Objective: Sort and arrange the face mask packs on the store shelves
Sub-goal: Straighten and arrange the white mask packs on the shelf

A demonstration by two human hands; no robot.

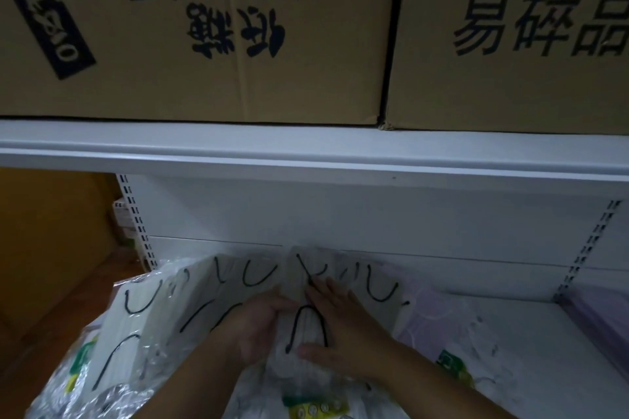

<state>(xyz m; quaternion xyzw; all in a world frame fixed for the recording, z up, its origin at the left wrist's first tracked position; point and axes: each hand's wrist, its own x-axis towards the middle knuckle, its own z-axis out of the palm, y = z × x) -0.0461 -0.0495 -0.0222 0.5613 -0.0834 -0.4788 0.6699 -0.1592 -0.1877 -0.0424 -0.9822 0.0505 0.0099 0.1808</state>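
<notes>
Several clear plastic packs of white face masks with black ear loops lie in a row on the lower white shelf [531,343]. Both hands hold the middle pack [306,326]. My left hand [258,323] grips its left side, and my right hand [340,320] lies flat along its right side with the thumb under the front edge. More white packs [136,326] lean to the left, some standing at the back [238,275]. A lilac mask pack [439,323] with a green and yellow label lies to the right.
Another labelled pack [313,408] lies in front, below my wrists. An upper shelf board [306,150] overhangs closely, carrying two large cardboard boxes [204,37]. Slotted uprights [136,221] flank the bay. Purple items [599,313] sit at the far right. Brown floor [51,282] shows left.
</notes>
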